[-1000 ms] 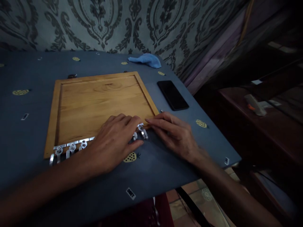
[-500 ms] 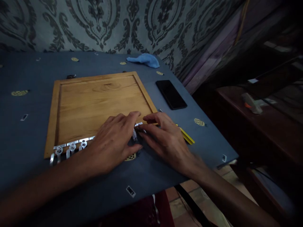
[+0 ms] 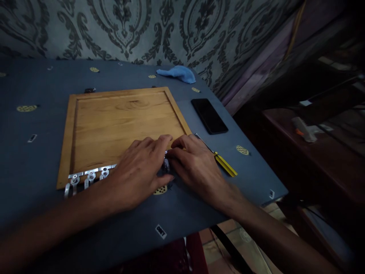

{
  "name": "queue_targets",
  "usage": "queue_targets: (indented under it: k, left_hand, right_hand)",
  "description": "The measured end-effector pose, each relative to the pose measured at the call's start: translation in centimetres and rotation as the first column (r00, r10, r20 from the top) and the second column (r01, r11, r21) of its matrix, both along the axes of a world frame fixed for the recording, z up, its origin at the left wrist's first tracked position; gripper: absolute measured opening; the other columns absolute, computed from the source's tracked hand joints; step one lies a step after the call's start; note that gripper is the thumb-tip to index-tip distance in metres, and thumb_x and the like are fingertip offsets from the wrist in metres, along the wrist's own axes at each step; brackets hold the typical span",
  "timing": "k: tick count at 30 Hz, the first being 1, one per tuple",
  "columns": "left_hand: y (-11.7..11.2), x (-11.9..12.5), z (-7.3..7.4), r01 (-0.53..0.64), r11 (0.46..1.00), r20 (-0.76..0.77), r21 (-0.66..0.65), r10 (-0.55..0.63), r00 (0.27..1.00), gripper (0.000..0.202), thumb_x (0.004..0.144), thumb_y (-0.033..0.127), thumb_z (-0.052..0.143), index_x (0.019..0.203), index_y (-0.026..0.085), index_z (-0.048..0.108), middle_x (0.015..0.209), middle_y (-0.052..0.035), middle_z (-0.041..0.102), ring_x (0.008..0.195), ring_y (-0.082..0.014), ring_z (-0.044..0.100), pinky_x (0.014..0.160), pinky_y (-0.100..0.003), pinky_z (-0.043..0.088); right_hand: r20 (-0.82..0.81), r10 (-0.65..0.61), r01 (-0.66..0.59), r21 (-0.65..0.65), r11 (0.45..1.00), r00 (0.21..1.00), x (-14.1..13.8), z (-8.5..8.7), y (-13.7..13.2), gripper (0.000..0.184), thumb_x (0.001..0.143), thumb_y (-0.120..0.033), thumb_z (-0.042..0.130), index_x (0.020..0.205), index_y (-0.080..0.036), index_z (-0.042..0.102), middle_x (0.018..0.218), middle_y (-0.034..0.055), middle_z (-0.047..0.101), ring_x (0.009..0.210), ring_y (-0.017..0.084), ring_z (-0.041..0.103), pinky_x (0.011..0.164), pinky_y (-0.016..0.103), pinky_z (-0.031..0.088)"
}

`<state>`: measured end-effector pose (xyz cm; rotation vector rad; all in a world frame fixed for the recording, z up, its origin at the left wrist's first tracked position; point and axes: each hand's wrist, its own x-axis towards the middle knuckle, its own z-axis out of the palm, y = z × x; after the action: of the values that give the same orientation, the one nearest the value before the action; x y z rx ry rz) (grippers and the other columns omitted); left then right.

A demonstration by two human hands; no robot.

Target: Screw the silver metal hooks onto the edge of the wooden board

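Note:
A metal hook rail (image 3: 95,170) lies along the near edge of a wooden framed board (image 3: 125,125), its hooks pointing toward me. My left hand (image 3: 142,171) is over the right part of the rail, fingers bent around it and thumb apart below. My right hand (image 3: 196,167) pinches at the rail's right end, close to a hook (image 3: 166,165). What sits between its fingertips is too small and hidden to make out. Just right of this hand, a screwdriver with a yellow handle (image 3: 225,164) lies on the table.
A black phone (image 3: 209,116) lies right of the board, and a blue cloth (image 3: 179,73) is at the back by the patterned wall covering (image 3: 125,30). The table (image 3: 114,236) ends at a slanting right edge. Beyond it stands a dark reddish surface (image 3: 336,160) with small items.
The view has shifted slightly. My right fingers have closed in further at the rail's end, and the screwdriver's shaft shows more. My left hand stays on the rail.

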<state>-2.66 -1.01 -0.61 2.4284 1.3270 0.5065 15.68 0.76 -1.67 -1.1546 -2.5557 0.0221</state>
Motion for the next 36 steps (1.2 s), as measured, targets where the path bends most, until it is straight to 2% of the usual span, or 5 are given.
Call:
queue_targets:
  k: [8, 13, 22, 30, 36]
  left_hand:
    - [0.0, -0.1, 0.1, 0.006, 1.000, 0.005, -0.021, -0.006, 1.000, 0.066, 0.079, 0.028, 0.080, 0.131, 0.018, 0.041, 0.121, -0.0113, 0.067, 0.112, -0.0312, 0.062, 0.091, -0.045, 0.049]
    - [0.0, -0.1, 0.2, 0.026, 1.000, 0.039, -0.016, -0.025, 0.999, 0.063, 0.080, 0.027, 0.079, 0.130, 0.017, 0.042, 0.120, -0.0108, 0.067, 0.110, -0.0303, 0.063, 0.090, -0.045, 0.050]
    - [0.1, -0.6, 0.9, 0.017, 0.999, 0.243, 0.047, -0.028, 0.970, 0.041, 0.091, 0.020, 0.061, 0.128, 0.026, 0.045, 0.122, -0.0051, 0.065, 0.111, -0.0226, 0.063, 0.089, -0.038, 0.051]
    - [0.1, -0.4, 1.1, -0.012, 0.997, 0.162, -0.077, 0.025, 0.987, 0.057, 0.084, 0.027, 0.073, 0.131, 0.024, 0.041, 0.121, -0.0080, 0.065, 0.109, -0.0269, 0.064, 0.088, -0.042, 0.053]
    - [-0.3, 0.8, 1.1, 0.071, 0.997, 0.258, -0.041, -0.058, 0.964, 0.047, 0.089, 0.023, 0.067, 0.129, 0.026, 0.042, 0.119, -0.0054, 0.066, 0.108, -0.0220, 0.065, 0.086, -0.035, 0.052]
  right_hand:
    - [0.020, -0.036, 0.038, -0.116, 0.992, 0.999, -0.2, 0.0, 0.2, 0.015, 0.090, -0.010, 0.055, 0.089, -0.012, 0.069, 0.091, 0.0113, 0.067, 0.088, 0.024, 0.055, 0.078, 0.039, 0.044]
    - [-0.224, -0.086, 0.037, -0.217, 0.975, 0.971, 0.0, -0.3, 0.5, 0.010, 0.088, -0.012, 0.059, 0.084, -0.015, 0.068, 0.088, 0.0087, 0.066, 0.087, 0.023, 0.059, 0.079, 0.040, 0.046]
    - [-0.731, -0.217, -0.112, -0.373, 0.921, 0.647, 0.8, 0.8, -0.1, 0.003, 0.082, -0.019, 0.073, 0.081, -0.021, 0.072, 0.092, 0.0041, 0.069, 0.091, 0.017, 0.065, 0.080, 0.032, 0.053]
    - [-0.786, -0.454, -0.247, -0.580, 0.776, 0.420, 1.8, 0.2, -0.1, 0.012, 0.076, -0.030, 0.083, 0.081, -0.022, 0.076, 0.078, 0.0000, 0.070, 0.070, 0.011, 0.062, 0.067, 0.025, 0.053]
    - [-0.758, -0.537, -0.331, -0.647, 0.687, 0.370, 1.7, 0.0, -0.6, 0.020, 0.069, -0.034, 0.088, 0.077, -0.020, 0.075, 0.066, -0.0026, 0.066, 0.054, 0.007, 0.052, 0.056, 0.022, 0.048]
